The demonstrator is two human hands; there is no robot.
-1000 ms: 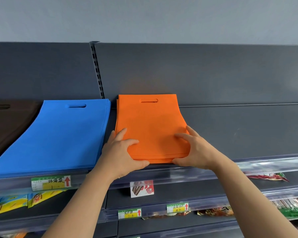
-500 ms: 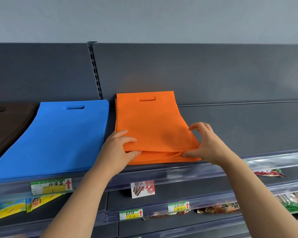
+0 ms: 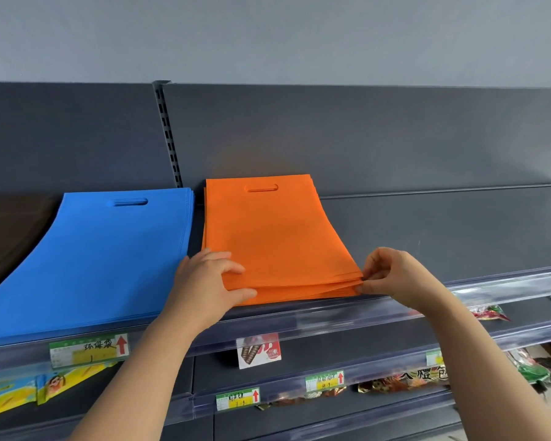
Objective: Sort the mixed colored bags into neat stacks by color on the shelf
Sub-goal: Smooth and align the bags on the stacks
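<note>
Open room on the right, tight room on the left

The shelf (image 3: 442, 230) is bare to the right of the orange stack (image 3: 268, 237), as far as the back panel (image 3: 363, 138); only the right hand (image 3: 392, 275), pinching the stack's front corner, stands there. Between the orange stack and the blue stack (image 3: 102, 259) is a narrow gap, and the left hand (image 3: 204, 281) blocks its front end. A clear front rail (image 3: 490, 284) edges the shelf.

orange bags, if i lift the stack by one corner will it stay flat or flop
Probably floppy: the orange bags are thin sheets whose front edge fans into loose layers. Layers may well slide apart; the left hand and right hand grip both front corners.
</note>
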